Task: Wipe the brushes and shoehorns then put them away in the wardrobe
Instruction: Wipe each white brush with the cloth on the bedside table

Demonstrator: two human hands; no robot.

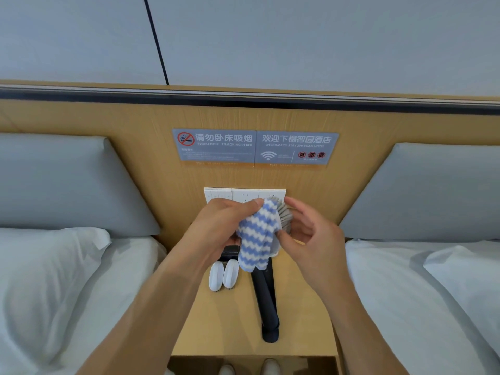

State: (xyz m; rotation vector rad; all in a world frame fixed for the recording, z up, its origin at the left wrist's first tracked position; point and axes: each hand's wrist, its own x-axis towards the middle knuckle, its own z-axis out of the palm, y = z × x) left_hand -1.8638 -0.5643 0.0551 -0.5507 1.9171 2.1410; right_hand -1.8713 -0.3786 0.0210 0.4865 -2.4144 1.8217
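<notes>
Nearest, black shoehorn (266, 299) and two white brushes (224, 274) wait on nightstand (303, 307); above, left hand (227, 217) pinches striped cloth (255, 239) against grey-bristled brush (284, 216) gripped by right hand (311, 231): best wipe along bristles, rotating brush.

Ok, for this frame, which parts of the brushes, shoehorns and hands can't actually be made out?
Head view only:
- Brush: just the bristles show; the striped cloth and right hand hide its body.
- Left hand: its fingertips are buried in the cloth.
- Black shoehorns: the upper end is covered by the cloth, and the count is unclear.
- Two white brushes: bristles face down, barely visible.
- Dark object behind them: mostly hidden by the left hand.
</notes>
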